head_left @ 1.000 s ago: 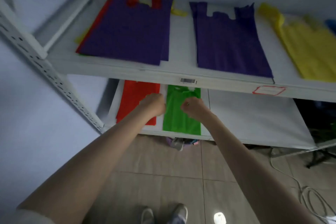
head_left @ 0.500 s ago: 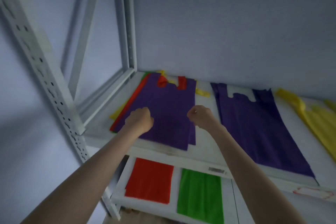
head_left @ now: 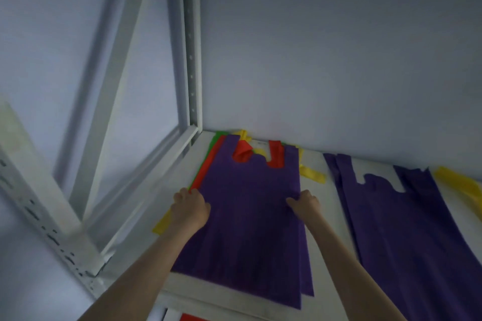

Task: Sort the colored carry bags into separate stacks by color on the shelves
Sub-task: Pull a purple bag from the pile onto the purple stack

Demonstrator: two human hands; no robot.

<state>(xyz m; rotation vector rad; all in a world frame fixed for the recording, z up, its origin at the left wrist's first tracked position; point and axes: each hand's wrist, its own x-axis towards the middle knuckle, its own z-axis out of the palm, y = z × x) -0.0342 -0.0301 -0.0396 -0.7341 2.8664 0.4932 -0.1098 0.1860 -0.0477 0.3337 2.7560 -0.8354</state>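
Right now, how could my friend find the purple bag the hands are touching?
Look at the white shelf, at its left corner beside the metal post. A mixed pile lies there; the top purple bag is it. Unlike the purple stack to its right, red, yellow and green bags peek from under it.

A white shelf [head_left: 317, 164] carries a mixed bag pile [head_left: 250, 211], purple on top. Beside it lie a purple stack [head_left: 407, 229] and a yellow bag [head_left: 459, 185].
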